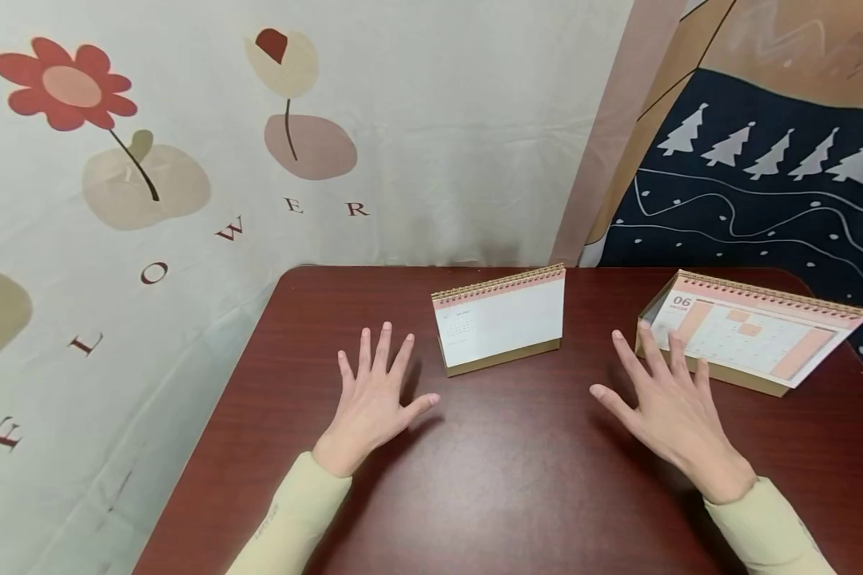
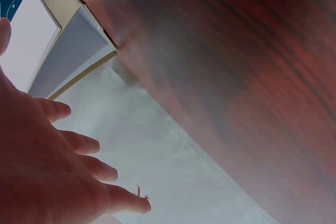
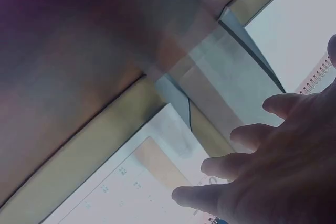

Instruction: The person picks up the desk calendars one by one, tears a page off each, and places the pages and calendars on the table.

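Note:
Both hands hover palm down with fingers spread, holding nothing. My left hand [image 1: 371, 406] is over the left middle of the table, left of and nearer than a desk calendar [image 1: 503, 319] with a mostly white page and a spiral top. My right hand [image 1: 672, 411] stretches toward a second desk calendar [image 1: 751, 334], whose page shows "06" and a grid with orange blocks; its fingertips overlap that calendar's lower left in the head view. Both calendars stand upright as tents. In the right wrist view, the "06" calendar [image 3: 121, 182] lies beyond the spread fingers [image 3: 199, 198].
The dark red wooden table [image 1: 489, 479] has rounded far corners. Behind it hangs a pale cloth [image 1: 460, 160] printed with flowers and letters. At the right is a dark blue cloth [image 1: 748, 208] with white trees.

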Tool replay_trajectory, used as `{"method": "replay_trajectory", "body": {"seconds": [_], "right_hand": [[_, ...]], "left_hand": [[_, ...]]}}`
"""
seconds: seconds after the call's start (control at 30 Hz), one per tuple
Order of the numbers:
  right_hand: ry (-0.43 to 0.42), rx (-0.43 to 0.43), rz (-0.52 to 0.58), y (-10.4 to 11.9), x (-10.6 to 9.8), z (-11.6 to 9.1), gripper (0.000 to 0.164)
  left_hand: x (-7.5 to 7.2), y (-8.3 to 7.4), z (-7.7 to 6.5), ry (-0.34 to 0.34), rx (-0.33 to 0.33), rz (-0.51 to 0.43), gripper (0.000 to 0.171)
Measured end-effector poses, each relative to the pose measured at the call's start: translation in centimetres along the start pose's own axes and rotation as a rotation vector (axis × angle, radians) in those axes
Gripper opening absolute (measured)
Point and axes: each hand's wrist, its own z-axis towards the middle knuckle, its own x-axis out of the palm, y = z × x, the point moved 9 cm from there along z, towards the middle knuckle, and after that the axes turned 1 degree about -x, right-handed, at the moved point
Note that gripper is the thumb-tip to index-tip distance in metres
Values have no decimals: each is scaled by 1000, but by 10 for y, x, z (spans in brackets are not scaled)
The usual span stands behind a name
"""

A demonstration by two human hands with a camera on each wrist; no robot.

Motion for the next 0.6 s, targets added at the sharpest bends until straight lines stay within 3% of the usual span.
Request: {"method": "replay_trajectory", "body": {"seconds": [0.33, 0.6], "right_hand": [[-16, -13, 17, 12, -2, 8, 87], [-3, -19, 69, 22, -1, 18, 85]], "left_hand": [[-5, -2, 1, -20, -10, -57, 97], [-2, -4, 3, 5, -29, -164, 96]]}}
